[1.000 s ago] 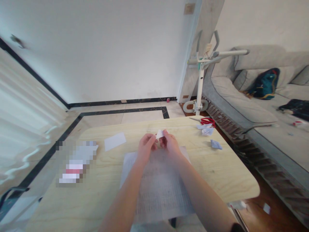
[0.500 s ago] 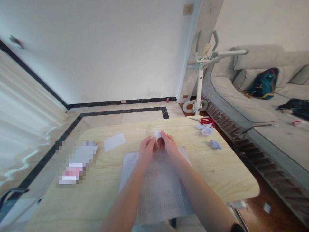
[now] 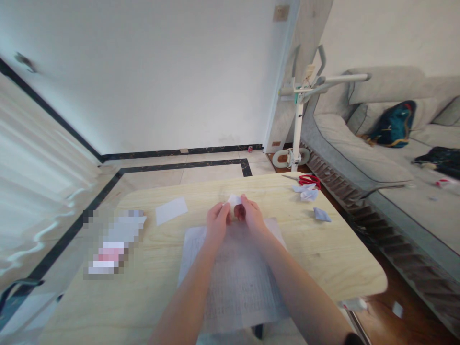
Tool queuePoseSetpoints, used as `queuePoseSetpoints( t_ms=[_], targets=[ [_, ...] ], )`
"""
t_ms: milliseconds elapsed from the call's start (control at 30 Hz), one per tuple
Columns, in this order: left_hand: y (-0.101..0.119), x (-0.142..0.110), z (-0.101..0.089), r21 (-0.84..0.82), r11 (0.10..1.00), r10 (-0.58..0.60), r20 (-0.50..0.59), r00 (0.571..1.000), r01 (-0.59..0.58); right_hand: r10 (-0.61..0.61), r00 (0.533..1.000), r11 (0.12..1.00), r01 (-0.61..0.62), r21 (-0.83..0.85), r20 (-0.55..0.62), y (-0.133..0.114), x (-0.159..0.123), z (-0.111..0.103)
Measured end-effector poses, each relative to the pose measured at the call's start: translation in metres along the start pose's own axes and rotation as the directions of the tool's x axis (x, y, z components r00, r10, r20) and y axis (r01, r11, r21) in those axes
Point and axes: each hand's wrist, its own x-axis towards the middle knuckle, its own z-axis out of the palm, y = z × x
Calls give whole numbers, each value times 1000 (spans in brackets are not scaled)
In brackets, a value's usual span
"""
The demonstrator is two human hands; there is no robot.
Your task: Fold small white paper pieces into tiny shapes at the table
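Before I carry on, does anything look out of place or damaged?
A white scrap lies on the floor right of the table, perhaps dropped. Crumpled paper by the scissors looks discarded. The held paper is too blurred to judge. I see no spill.

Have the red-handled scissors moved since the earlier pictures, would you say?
No; the red-handled scissors lie in the same place by the far right edge of the table, just beyond the crumpled paper.

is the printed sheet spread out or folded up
Spread out: the printed sheet lies flat on the table, its broad face showing. Whether it is doubled underneath, I cannot tell.
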Motion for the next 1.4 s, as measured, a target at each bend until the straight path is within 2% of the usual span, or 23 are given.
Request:
queuePoseSetpoints(
  t_ms=[200, 433, 633, 767, 1000, 1133, 1400],
  targets=[
    [1, 0, -2, -1, 1000, -2, -30, 1000, 2, -16, 1000, 1000, 16, 4, 2, 0, 0, 0],
    [2, 0, 1, 28, 998, -49, 14, 999, 49, -18, 1000, 1000, 18, 22, 4, -1, 0, 1],
    [1, 0, 0, 14, 1000, -4, -26, 1000, 4, -31, 999, 999, 31, -16, 7, 0, 1, -1],
    [2, 1, -2, -23, 1000, -23, -60, 998, 21, -71, 997, 997, 71, -41, -6, -2, 0, -1],
    [-1, 1, 0, -38, 999, -26, -21, 999, 26, -117, 993, 990, 116, -74, -6, -2, -1, -2],
    [-2, 1, 0, -28, 998, -48, -17, 999, 47, -102, 995, 993, 102, -63, 4, 0, -1, -2],
    [-4, 1, 0, -42, 999, -15, -22, 1000, 14, -77, 997, 995, 79, -54, 28, -6, -3, 0]
  ],
)
